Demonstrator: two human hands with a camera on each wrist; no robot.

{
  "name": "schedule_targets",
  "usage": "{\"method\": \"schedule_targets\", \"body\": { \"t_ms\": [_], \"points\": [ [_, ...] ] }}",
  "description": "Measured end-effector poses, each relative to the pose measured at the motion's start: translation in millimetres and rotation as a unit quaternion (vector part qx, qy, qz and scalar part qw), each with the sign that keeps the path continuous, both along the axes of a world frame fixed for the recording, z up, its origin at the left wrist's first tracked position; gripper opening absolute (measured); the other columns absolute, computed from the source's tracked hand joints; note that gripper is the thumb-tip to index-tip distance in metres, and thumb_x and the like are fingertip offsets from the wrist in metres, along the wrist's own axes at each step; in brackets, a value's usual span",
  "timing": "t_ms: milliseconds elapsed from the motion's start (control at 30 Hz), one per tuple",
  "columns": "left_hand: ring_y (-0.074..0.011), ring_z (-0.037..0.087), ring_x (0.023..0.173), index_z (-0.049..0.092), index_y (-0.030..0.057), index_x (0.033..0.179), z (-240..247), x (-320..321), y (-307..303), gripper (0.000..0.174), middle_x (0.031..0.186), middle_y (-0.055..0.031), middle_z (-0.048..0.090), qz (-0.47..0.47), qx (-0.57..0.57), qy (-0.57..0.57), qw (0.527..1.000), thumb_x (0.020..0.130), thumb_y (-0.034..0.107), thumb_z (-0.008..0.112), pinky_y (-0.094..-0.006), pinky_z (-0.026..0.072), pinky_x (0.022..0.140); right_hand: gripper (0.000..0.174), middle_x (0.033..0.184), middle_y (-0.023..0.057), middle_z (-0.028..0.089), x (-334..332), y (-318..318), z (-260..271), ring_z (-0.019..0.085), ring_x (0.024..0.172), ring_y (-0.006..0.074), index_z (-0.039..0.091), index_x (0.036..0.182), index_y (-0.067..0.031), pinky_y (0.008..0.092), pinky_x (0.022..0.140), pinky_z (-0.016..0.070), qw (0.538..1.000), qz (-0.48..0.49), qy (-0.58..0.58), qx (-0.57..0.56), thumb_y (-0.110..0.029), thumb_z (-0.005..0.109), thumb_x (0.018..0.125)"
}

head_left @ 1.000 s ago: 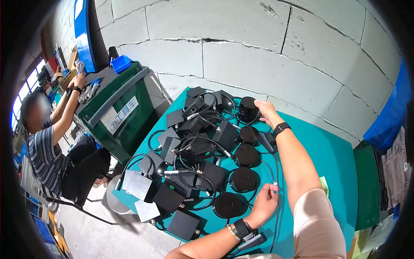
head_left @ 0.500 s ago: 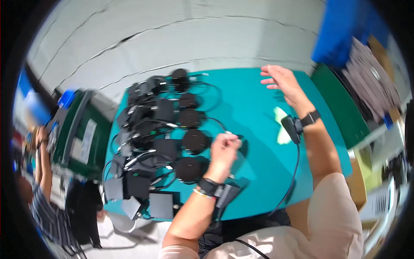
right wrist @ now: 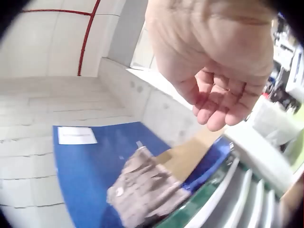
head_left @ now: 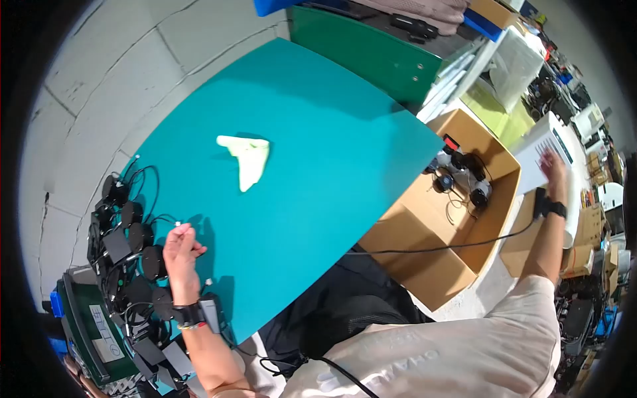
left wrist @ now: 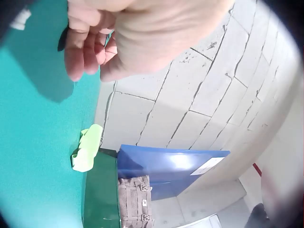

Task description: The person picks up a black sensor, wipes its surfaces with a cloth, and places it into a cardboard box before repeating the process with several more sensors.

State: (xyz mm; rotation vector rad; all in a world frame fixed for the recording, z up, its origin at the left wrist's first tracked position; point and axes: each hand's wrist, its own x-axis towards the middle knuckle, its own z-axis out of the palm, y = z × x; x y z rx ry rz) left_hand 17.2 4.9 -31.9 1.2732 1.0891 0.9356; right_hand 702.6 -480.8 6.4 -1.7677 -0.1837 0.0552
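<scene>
Hovering by the left side of the teal worktop (head_left: 312, 152), the left hand (head_left: 182, 255) has its fingers loosely bent, the thumb tip apart from them, and no object shows in its grasp. Just beside it sit black round pieces (head_left: 154, 263), lined up next to black boxes (head_left: 117, 245) and looped cables (head_left: 158, 188); a thin cable ends in a pale plug (head_left: 178, 224) near the fingertips. The right hand (head_left: 554, 167) is stretched far out to the right, past the worktop and in front of a white case (head_left: 541, 149). Its fingers are relaxed and slightly bent, with nothing seen in them. Between this hand and the worktop stands an open cardboard box (head_left: 488, 232) with black items (head_left: 458, 174) and thin wires inside; a black cord (head_left: 424, 251) crosses over it from the right wrist. A pale green cloth (head_left: 252, 162) lies crumpled on the worktop.
</scene>
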Motion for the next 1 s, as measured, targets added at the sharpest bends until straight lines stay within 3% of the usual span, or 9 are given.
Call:
{"method": "schedule_targets", "body": {
  "t_ms": [200, 267, 300, 333, 367, 433, 500, 600, 1000],
  "points": [
    [-0.0033, 0.049, 0.074, 0.052, 0.0069, 0.107, 4, -5, -1, 0.021, 0.084, 0.0048, 0.05, -0.038, -0.007, 0.098, 0.994, 0.089, 0.016, 0.057, -0.019, 0.0425, 0.067, 0.021, 0.06, 0.0074, 0.058, 42, -74, -281, 0.054, 0.052, 0.0205, 0.058, 0.067, -0.0042, 0.0337, 0.048, 0.0427, 0.957, 0.02, 0.22, -0.188, -0.019, 0.055, 0.082],
    [-0.0033, 0.047, 0.08, 0.05, 0.0056, 0.111, 7, -4, 0, 0.027, 0.089, 0.0046, 0.049, -0.053, 0.003, 0.148, 0.988, 0.088, 0.016, 0.059, -0.0175, 0.04, 0.07, 0.025, 0.062, 0.0065, 0.059, 8, -37, -300, 0.053, 0.055, 0.0175, 0.06, 0.062, -0.0012, 0.0336, 0.051, 0.0435, 0.829, 0.094, 0.241, -0.496, -0.022, 0.067, 0.072],
    [-0.004, 0.047, 0.08, 0.049, 0.0047, 0.114, 10, -2, -1, 0.032, 0.09, 0.004, 0.048, -0.052, -0.003, 0.17, 0.984, 0.085, 0.013, 0.061, -0.018, 0.04, 0.071, 0.033, 0.07, 0.007, 0.062, -20, 2, -287, 0.057, 0.063, 0.0155, 0.065, 0.078, 0.0022, 0.0314, 0.058, 0.0468, 0.76, 0.144, 0.281, -0.568, -0.028, 0.072, 0.068],
    [-0.0042, 0.047, 0.08, 0.048, 0.004, 0.115, 12, -3, -2, 0.035, 0.092, 0.0033, 0.047, -0.061, -0.001, 0.166, 0.984, 0.084, 0.011, 0.062, -0.0182, 0.04, 0.071, 0.046, 0.079, 0.0086, 0.063, 21, -23, -381, 0.058, 0.072, 0.0157, 0.061, 0.095, 0.0057, 0.0286, 0.066, 0.0473, 0.74, 0.202, 0.259, -0.587, -0.03, 0.072, 0.069],
    [-0.0044, 0.047, 0.081, 0.047, 0.0033, 0.117, 13, -3, -3, 0.038, 0.094, 0.0026, 0.046, -0.07, 0.0, 0.163, 0.984, 0.083, 0.009, 0.063, -0.0184, 0.04, 0.072, 0.051, 0.093, 0.0146, 0.063, -26, 31, -312, 0.06, 0.085, 0.0211, 0.059, 0.102, 0.0062, 0.0306, 0.075, 0.0476, 0.739, 0.174, 0.223, -0.611, -0.03, 0.073, 0.067],
    [-0.0035, 0.044, 0.079, 0.043, 0.0019, 0.121, 17, -2, -6, 0.045, 0.096, 0.0018, 0.041, -0.077, -0.014, 0.142, 0.987, 0.082, 0.007, 0.065, -0.0166, 0.0377, 0.073, 0.065, 0.117, 0.0233, 0.055, 45, 3, -454, 0.052, 0.111, 0.032, 0.05, 0.117, 0.0047, 0.0372, 0.091, 0.0441, 0.735, 0.264, 0.114, -0.614, -0.03, 0.072, 0.066],
    [-0.0027, 0.042, 0.078, 0.043, 0.0019, 0.121, 18, -2, -5, 0.046, 0.095, 0.0025, 0.041, -0.073, -0.026, 0.137, 0.987, 0.081, 0.007, 0.066, -0.0155, 0.0361, 0.072, 0.071, 0.12, 0.0231, 0.053, -15, 81, -358, 0.051, 0.112, 0.0347, 0.046, 0.123, 0.003, 0.0369, 0.093, 0.0425, 0.823, 0.121, 0.093, -0.548, -0.03, 0.072, 0.066],
    [-0.0021, 0.042, 0.077, 0.044, 0.0036, 0.121, 17, -3, -3, 0.047, 0.094, 0.0055, 0.043, -0.059, -0.029, 0.158, 0.985, 0.08, 0.01, 0.068, -0.0149, 0.0337, 0.068, 0.08, 0.127, 0.023, 0.047, 3, 113, -378, 0.044, 0.12, 0.0335, 0.04, 0.129, 0.0008, 0.0373, 0.1, 0.0366, 0.878, 0.106, 0.046, -0.465, -0.031, 0.075, 0.064],
    [-0.0031, 0.037, 0.077, 0.044, 0.0046, 0.123, 20, -8, 3, 0.049, 0.09, 0.0066, 0.038, -0.045, -0.034, 0.236, 0.97, 0.082, 0.019, 0.067, -0.0164, 0.0305, 0.069, 0.094, 0.136, 0.0181, 0.033, 3, 167, -393, 0.042, 0.12, 0.037, 0.033, 0.134, -0.0101, 0.045, 0.096, 0.0409, 0.773, 0.163, 0.075, -0.608, -0.028, 0.08, 0.055]
  ]
}}
